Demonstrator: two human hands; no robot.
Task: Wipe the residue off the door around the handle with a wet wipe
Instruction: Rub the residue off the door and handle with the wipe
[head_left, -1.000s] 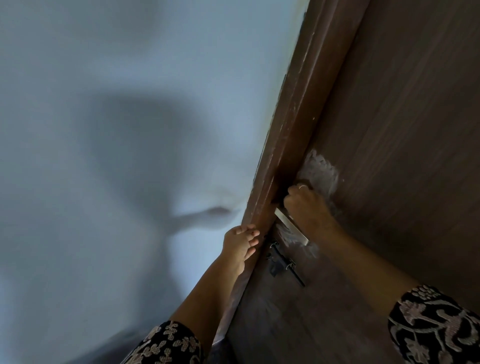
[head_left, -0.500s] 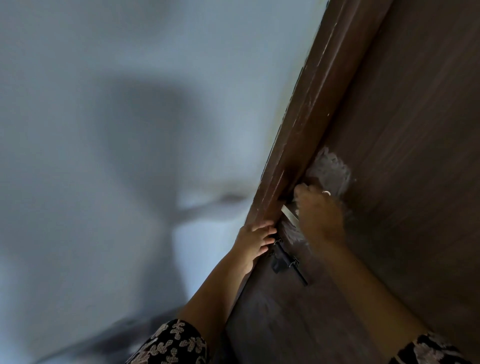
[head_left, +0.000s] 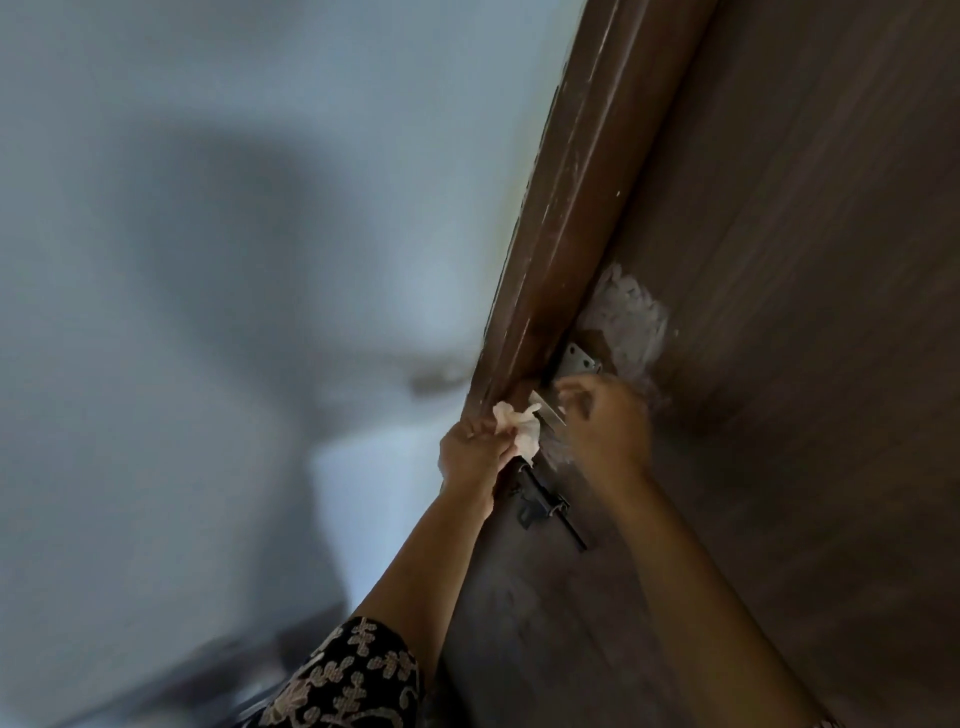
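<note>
Head view shows the wet wipe (head_left: 517, 428) bunched up and pinched in the fingers of the left hand (head_left: 475, 452), just beside the silver handle (head_left: 548, 408) at the door's (head_left: 779, 260) edge. A second ago that hand only rested on the door frame (head_left: 561, 234) with no wipe showing, while the right hand (head_left: 608, 426) pressed on the door just under the residue (head_left: 628, 317). The right hand has since come off the wood and sits at three o'clock of the wipe, its fingers loosely bent and blurred with nothing seen in them; whether they touch the handle I cannot tell. Its lifting has uncovered a small metal plate (head_left: 579, 361). The white patch of residue lies at one o'clock of the right hand, looking as broad as before, with fainter smears below the handle. A black latch (head_left: 545, 506) lies at six o'clock of the wipe. My reading is that the wipe is being passed over or refolded, so rubbing is paused and most of the cleaning remains.
</note>
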